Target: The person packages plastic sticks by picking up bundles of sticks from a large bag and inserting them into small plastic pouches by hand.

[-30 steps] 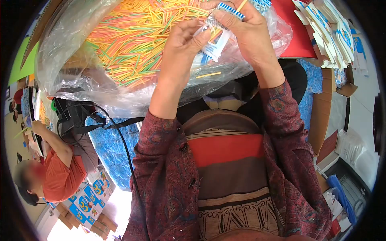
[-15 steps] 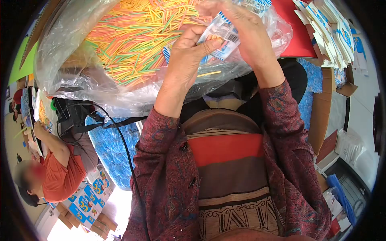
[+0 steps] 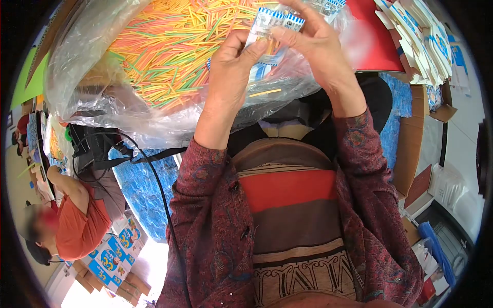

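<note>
A small blue-and-white printed packet [image 3: 266,24] is held up over the front of a big clear plastic bag [image 3: 169,123]. My left hand [image 3: 229,64] pinches its left side between thumb and fingers. On the other side, my right hand [image 3: 319,45] grips it with the thumb across its face; the remaining fingers are partly hidden. Pinkish and yellow sticks show through the packet. Below it, part of another packet [image 3: 258,73] is visible. Heaped in the bag are many thin sticks [image 3: 179,43] in yellow, pink and green. One yellow stick [image 3: 265,93] lies apart on the plastic.
More packets [image 3: 331,9] lie beyond my right hand. White-and-blue folded cartons [image 3: 418,43] are stacked on a red surface [image 3: 372,43] at right, above a cardboard box [image 3: 411,146]. A person in an orange shirt [image 3: 84,220] sits at left, near a black cable [image 3: 162,190].
The packet has moved slightly left and turned more upright. My right hand has come in from beside it, and its thumb now presses on the packet's face.
</note>
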Motion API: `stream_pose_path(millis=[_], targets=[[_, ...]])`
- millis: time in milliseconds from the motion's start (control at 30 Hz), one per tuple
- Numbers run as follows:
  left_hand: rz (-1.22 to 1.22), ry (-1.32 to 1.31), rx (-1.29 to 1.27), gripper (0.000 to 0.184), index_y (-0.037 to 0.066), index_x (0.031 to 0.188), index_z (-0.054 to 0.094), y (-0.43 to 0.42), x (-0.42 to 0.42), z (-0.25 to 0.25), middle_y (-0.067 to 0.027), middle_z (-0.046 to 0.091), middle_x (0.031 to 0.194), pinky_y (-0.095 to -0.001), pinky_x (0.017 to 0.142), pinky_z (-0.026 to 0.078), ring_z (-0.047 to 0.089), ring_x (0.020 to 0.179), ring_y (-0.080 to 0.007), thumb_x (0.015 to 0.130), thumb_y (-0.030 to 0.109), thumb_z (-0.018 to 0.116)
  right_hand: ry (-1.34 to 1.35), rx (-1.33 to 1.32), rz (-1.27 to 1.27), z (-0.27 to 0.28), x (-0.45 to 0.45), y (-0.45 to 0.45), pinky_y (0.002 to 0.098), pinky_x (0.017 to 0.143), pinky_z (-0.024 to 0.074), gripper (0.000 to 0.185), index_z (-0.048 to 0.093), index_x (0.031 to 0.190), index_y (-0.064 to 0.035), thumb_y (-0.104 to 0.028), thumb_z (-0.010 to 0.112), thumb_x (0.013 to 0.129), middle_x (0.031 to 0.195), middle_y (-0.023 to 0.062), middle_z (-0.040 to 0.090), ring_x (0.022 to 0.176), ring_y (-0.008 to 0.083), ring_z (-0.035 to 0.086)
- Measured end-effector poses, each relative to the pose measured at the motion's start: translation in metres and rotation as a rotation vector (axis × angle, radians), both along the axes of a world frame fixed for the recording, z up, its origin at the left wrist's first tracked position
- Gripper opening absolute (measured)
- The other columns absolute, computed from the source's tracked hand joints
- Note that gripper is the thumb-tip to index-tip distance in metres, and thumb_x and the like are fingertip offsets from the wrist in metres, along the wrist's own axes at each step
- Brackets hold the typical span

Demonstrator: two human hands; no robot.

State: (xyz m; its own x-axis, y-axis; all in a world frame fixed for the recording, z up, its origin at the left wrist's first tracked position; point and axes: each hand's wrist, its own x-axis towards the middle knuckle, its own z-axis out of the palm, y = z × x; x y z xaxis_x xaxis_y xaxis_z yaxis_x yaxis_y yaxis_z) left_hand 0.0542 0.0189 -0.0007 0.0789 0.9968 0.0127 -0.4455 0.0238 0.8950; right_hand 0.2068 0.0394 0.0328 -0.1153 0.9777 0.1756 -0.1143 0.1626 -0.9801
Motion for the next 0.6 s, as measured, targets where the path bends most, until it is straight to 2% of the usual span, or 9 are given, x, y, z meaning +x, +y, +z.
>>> stream_pose_path(millis=[33, 133, 167, 267, 433, 567, 600], targets=[[-0.004, -0.002, 0.004, 0.016, 0.000, 0.102, 0.063, 0.000, -0.001, 0.000, -0.0038, 0.068, 0.094, -0.0234, 0.077, 0.048, 0.060, 0.083, -0.0083, 0.091, 0.010, 0.067, -0.002, 0.004, -0.004, -0.003, 0.000, -0.002, 0.0279, 0.087, 0.0499, 0.033, 0.060, 0.122, 0.0000, -0.018, 0.064, 0.094, 0.107, 0.0087, 0.067, 0.099, 0.0140, 0.063], [0.003, 0.175, 0.018, 0.020, -0.001, 0.106, 0.063, -0.005, -0.006, -0.004, -0.0020, 0.067, 0.093, -0.0225, 0.075, 0.047, 0.058, 0.081, -0.0064, 0.091, 0.012, 0.068, -0.044, -0.139, 0.076, -0.016, 0.003, -0.009, 0.0226, 0.072, 0.0520, 0.031, 0.064, 0.117, -0.0016, -0.015, 0.070, 0.090, 0.091, 0.0034, 0.069, 0.083, 0.0094, 0.064], [-0.004, 0.172, 0.021, 0.020, -0.001, 0.106, 0.063, -0.007, -0.006, -0.004, -0.0020, 0.067, 0.093, -0.0225, 0.075, 0.047, 0.058, 0.081, -0.0064, 0.091, 0.012, 0.068, -0.047, -0.138, 0.069, -0.020, 0.004, -0.011, 0.0226, 0.072, 0.0520, 0.031, 0.064, 0.117, -0.0016, -0.015, 0.070, 0.090, 0.091, 0.0034, 0.069, 0.083, 0.0094, 0.064], [0.021, 0.396, -0.014, 0.019, 0.000, 0.106, 0.064, -0.013, -0.008, -0.006, -0.0008, 0.067, 0.093, -0.0217, 0.073, 0.046, 0.056, 0.080, -0.0048, 0.092, 0.012, 0.068, -0.105, -0.164, 0.075, -0.026, 0.004, -0.015, 0.0216, 0.066, 0.0518, 0.027, 0.066, 0.113, -0.0040, -0.020, 0.070, 0.091, 0.084, -0.0001, 0.069, 0.075, 0.0069, 0.063], [0.056, 0.324, 0.043, 0.015, 0.001, 0.101, 0.066, -0.014, -0.008, -0.007, -0.0008, 0.067, 0.092, -0.0225, 0.073, 0.046, 0.057, 0.081, -0.0053, 0.092, 0.012, 0.068, -0.093, -0.181, 0.122, -0.012, 0.017, -0.014, 0.0222, 0.064, 0.0506, 0.020, 0.070, 0.103, -0.0017, -0.017, 0.070, 0.090, 0.086, 0.0002, 0.070, 0.074, 0.0047, 0.062], [0.229, 0.473, 0.214, 0.012, 0.002, 0.098, 0.067, -0.013, -0.022, -0.004, -0.0033, 0.068, 0.091, -0.0243, 0.071, 0.047, 0.059, 0.079, -0.0104, 0.089, 0.010, 0.069, -0.202, -0.137, -0.011, 0.004, 0.053, 0.017, 0.0223, 0.069, 0.0509, 0.024, 0.070, 0.105, -0.0046, -0.024, 0.069, 0.091, 0.092, 0.0022, 0.071, 0.079, 0.0057, 0.063], [0.225, 0.617, 0.248, 0.014, 0.002, 0.099, 0.068, -0.012, -0.030, -0.006, -0.0042, 0.068, 0.092, -0.0265, 0.073, 0.047, 0.060, 0.081, -0.0138, 0.088, 0.010, 0.070, -0.334, -0.128, -0.160, 0.008, 0.059, 0.028, 0.0255, 0.068, 0.0507, 0.025, 0.068, 0.106, -0.0029, -0.022, 0.070, 0.089, 0.089, 0.0038, 0.069, 0.077, 0.0097, 0.064]])
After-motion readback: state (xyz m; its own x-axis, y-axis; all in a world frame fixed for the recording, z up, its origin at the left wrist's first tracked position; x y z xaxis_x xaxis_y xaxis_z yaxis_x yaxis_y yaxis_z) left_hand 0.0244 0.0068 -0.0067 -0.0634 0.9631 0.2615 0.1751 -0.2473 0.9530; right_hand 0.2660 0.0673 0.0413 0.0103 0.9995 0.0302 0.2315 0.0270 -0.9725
